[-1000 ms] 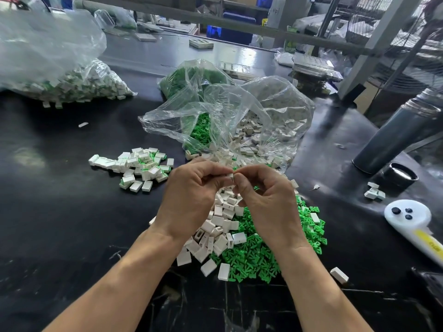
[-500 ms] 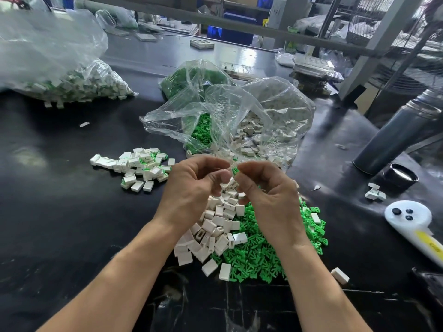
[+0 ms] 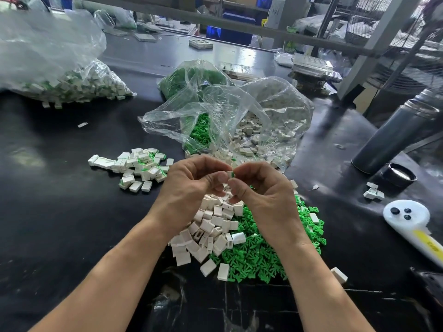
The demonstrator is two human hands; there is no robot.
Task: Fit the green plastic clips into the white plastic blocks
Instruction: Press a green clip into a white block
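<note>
1. black worktop [image 3: 60,212] is covered by loose white blocks [image 3: 211,226] and green clips [image 3: 261,255], unchanged.
2. left hand [image 3: 189,190] and right hand [image 3: 261,192] have been raised slightly, fingers curled.
3. a green clip [image 3: 231,174] is pinched between them; the block is hidden, so seating seems underway.

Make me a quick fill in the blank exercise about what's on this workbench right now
1. Both hands, left hand and right hand, pinch a small ____ clip.
2. The loose clips lie to the ____ of the loose blocks.
3. The table is ____ in colour.

Missing words: green; right; black
</note>
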